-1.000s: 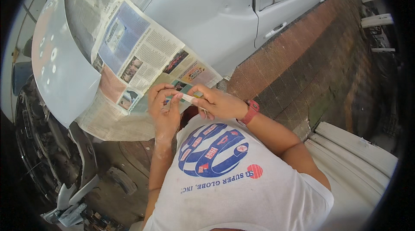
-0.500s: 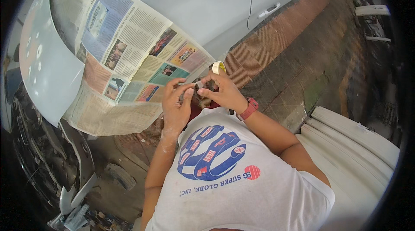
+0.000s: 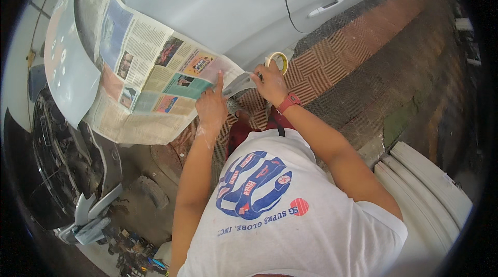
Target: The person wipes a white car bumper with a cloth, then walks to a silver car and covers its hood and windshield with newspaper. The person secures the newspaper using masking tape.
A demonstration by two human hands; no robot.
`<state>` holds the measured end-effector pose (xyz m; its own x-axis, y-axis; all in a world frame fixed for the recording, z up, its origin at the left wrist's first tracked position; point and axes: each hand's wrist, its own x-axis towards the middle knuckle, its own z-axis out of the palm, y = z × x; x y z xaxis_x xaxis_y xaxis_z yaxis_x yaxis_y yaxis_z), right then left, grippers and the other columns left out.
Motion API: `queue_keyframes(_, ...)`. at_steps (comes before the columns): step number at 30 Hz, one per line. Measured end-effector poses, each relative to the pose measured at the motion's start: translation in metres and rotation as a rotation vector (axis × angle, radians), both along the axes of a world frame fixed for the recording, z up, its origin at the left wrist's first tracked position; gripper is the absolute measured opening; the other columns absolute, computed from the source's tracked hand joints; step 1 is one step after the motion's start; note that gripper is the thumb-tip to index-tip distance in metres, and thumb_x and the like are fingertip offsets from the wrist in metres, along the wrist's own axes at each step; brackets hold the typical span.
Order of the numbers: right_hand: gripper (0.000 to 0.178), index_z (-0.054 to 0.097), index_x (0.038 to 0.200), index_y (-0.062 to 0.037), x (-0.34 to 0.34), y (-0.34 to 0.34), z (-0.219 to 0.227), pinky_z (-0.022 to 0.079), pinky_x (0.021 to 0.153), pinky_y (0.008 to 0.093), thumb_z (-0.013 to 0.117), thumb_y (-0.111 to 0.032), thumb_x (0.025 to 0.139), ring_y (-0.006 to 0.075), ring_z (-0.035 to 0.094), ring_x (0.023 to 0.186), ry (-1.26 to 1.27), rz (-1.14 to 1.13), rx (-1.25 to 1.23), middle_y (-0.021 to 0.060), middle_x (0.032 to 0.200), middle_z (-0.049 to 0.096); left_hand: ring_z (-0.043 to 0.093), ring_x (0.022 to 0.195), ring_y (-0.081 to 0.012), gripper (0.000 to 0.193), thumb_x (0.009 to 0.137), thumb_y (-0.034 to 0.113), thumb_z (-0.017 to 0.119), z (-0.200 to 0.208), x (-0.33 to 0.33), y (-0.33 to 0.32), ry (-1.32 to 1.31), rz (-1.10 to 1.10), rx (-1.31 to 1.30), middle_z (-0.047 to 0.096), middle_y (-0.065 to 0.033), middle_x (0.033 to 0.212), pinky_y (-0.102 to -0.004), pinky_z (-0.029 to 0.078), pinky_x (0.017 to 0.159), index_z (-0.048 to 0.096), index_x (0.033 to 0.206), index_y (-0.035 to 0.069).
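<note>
Printed newspaper sheets (image 3: pixel 150 77) lie over the wheel-side part of a pale grey car body (image 3: pixel 192 2). With its index finger stretched out on the paper near the right corner, my left hand (image 3: pixel 210 107) holds nothing; its other fingers are bent. My right hand (image 3: pixel 271 84) grips a roll of masking tape (image 3: pixel 280 61), seen edge-up past the fingers. The thumb and fingertips of that hand are at the newspaper's right corner, beside the car's lower edge. Whether a loose strip of tape is pinched there is too small to tell.
A detached-looking grey fender panel (image 3: pixel 70 64) curves at the left, with dark exposed car parts (image 3: pixel 57 158) below. White panels (image 3: pixel 425 194) are stacked at lower right. Patterned matting (image 3: pixel 332 69) covers the floor. Assorted small items (image 3: pixel 132 253) lie at lower left.
My hands were close together in front of my shirt, fingertips nearly meeting at a small pale piece. Now they are apart and farther forward, the left finger on the newspaper.
</note>
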<state>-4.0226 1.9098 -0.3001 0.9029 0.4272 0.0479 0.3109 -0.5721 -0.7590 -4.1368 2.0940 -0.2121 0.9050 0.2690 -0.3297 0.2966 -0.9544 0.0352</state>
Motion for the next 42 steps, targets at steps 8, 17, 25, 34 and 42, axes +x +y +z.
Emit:
queue_keyframes(8, 0.032, 0.067, 0.087, -0.0103, 0.013, 0.051, 0.005, 0.041, 0.09, 0.0514, 0.075, -0.041, 0.09, 0.0406, 0.054, 0.104, 0.052, -0.124, 0.139, 0.0183, 0.106, 0.053, 0.07, 0.101, -0.0372, 0.098, 0.093, 0.033, 0.074, -0.025, 0.017, 0.01, 0.147, 0.009, 0.181, 0.068, -0.0217, 0.114, -0.0473, 0.057, 0.083, 0.013, 0.168, 0.029)
queue_keyframes(17, 0.034, 0.066, 0.096, -0.0112, -0.001, 0.05, 0.004, 0.04, 0.092, 0.0521, 0.073, -0.044, 0.09, 0.0431, 0.053, 0.107, 0.037, -0.055, 0.071, 0.0202, 0.109, 0.051, 0.07, 0.105, -0.0338, 0.093, 0.093, 0.037, 0.073, -0.031, 0.018, 0.018, 0.157, -0.025, 0.175, 0.068, -0.0195, 0.117, -0.0454, 0.054, 0.087, 0.017, 0.168, 0.029)
queue_keyframes(25, 0.031, 0.068, 0.094, -0.0118, -0.003, 0.066, -0.009, 0.041, 0.095, 0.0573, 0.074, -0.042, 0.089, 0.0458, 0.056, 0.105, 0.03, -0.221, 0.016, 0.0213, 0.111, 0.053, 0.07, 0.107, -0.0379, 0.092, 0.092, 0.037, 0.074, -0.018, 0.015, 0.041, 0.146, -0.063, -0.022, 0.068, -0.0264, 0.117, -0.0489, 0.055, 0.088, 0.021, 0.167, 0.028)
queue_keyframes(34, 0.056, 0.074, 0.093, -0.006, 0.032, 0.065, -0.048, 0.047, 0.103, 0.0513, 0.084, -0.059, 0.078, 0.0493, 0.059, 0.118, -0.078, -0.273, -0.161, 0.0298, 0.115, 0.067, 0.066, 0.104, -0.0427, 0.068, 0.1, 0.033, 0.063, 0.003, -0.066, 0.087, -0.089, -0.038, -0.393, 0.07, -0.0214, 0.111, -0.0504, 0.053, 0.09, 0.037, 0.16, 0.018)
queue_keyframes(42, 0.078, 0.074, 0.096, 0.0033, 0.041, 0.056, -0.064, 0.056, 0.083, 0.0458, 0.083, -0.071, 0.072, 0.0396, 0.072, 0.088, 0.155, -0.368, -0.217, 0.0246, 0.091, 0.075, 0.068, 0.106, -0.037, 0.048, 0.097, 0.026, 0.068, -0.019, -0.263, 0.167, -0.286, 0.617, -0.629, 0.071, -0.0208, 0.114, -0.0448, 0.053, 0.093, 0.061, 0.14, 0.006)
